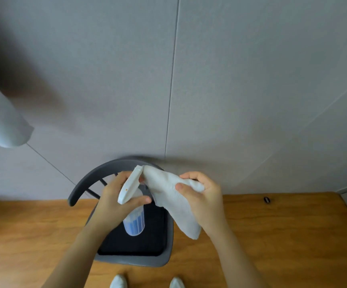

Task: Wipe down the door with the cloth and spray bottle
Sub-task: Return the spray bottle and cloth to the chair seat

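Note:
My left hand [114, 194] grips a spray bottle [134, 222] by its white trigger head; the clear body with blue stripes hangs down over a chair seat. The nozzle points at a white cloth [172, 196], which my right hand [201, 194] holds up by one edge right beside the nozzle. The cloth droops down and to the right. Behind both stands a pale grey panelled surface [230, 80] with a thin vertical seam; I cannot tell which panel is the door.
A dark grey chair [85, 183] with a black seat stands directly below my hands, against the wall. Wooden floor [282, 235] spreads on both sides. A small black object [267, 199] lies on the floor at right. A blurred grey shape [0, 113] hangs at upper left. My white-socked feet [147, 282] show at the bottom.

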